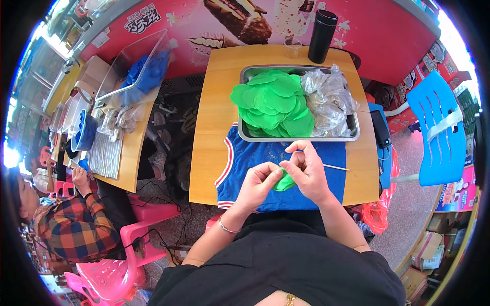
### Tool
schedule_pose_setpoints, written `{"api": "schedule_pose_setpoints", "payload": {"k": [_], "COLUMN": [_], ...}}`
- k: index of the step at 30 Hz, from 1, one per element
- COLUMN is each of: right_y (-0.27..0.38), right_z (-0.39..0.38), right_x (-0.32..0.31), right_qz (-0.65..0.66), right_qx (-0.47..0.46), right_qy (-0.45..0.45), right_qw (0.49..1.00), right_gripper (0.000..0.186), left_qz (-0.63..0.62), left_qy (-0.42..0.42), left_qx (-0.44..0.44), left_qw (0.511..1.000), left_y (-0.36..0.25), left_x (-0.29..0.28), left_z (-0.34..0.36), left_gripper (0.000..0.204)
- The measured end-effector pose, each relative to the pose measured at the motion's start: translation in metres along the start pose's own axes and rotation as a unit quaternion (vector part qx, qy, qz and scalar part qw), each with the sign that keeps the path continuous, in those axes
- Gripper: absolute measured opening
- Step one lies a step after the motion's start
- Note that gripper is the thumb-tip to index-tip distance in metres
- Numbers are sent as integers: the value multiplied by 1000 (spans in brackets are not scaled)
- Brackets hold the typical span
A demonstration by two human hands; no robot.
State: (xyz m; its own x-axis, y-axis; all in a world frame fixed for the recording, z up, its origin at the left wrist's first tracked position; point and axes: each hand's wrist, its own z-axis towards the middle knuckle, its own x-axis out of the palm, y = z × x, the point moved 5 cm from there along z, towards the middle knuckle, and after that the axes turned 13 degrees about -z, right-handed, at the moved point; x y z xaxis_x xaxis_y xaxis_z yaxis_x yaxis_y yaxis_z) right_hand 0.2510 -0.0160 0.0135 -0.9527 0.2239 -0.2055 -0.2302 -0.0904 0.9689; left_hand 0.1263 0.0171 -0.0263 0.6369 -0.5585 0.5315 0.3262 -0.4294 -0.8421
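Note:
In front of my chest, my left hand (259, 184) pinches one edge of a crumpled green round sheet (284, 182) between thumb and fingers. My right hand (310, 176) grips the same sheet from the other side, its thumb and fingers closed on it and partly hiding it. Both hands hover over a blue cloth (316, 153) with red and white trim. On that cloth, beside my right hand, lies a thin pale stick (337, 167). Just beyond, a metal tray (301, 139) carries a heap of flat green round sheets (273, 102) and some crumpled clear plastic bags (329, 102).
The wooden table (217, 76) also bears a black flask (322, 35) and a clear cup (293, 47) at its far edge. A blue chair (434, 127) stands to the right. At left, another person (76, 229) sits by a second table (133, 153) near a pink chair (109, 275).

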Motion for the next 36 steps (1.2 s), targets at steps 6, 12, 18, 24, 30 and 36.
{"api": "schedule_pose_setpoints", "payload": {"k": [6,12,18,24,30,36], "right_y": [1,-3,8,7,5,4], "right_z": [2,0,-3,-15,-18,-17], "right_x": [-5,-11,-7,-6,-6,-6], "right_qz": [-35,-4,-93,-127,-64,-76], "right_qx": [-47,-51,-101,-42,-26,-23], "right_qy": [-40,-67,-44,56,105,74], "right_qw": [997,996,990,989,992,994], "right_gripper": [26,19,19,30,37,21], "left_qz": [-269,-205,-7,-33,-99,2], "left_qy": [-65,-36,-31,-73,35,60], "left_qx": [-21,56,33,36,27,62], "left_qw": [961,977,999,996,994,996], "left_y": [12,6,-2,-10,-17,-28], "left_x": [9,-5,8,-6,-8,-8], "left_z": [-3,-1,-4,-5,-4,-5], "left_gripper": [17,12,5,17,15,12]}}
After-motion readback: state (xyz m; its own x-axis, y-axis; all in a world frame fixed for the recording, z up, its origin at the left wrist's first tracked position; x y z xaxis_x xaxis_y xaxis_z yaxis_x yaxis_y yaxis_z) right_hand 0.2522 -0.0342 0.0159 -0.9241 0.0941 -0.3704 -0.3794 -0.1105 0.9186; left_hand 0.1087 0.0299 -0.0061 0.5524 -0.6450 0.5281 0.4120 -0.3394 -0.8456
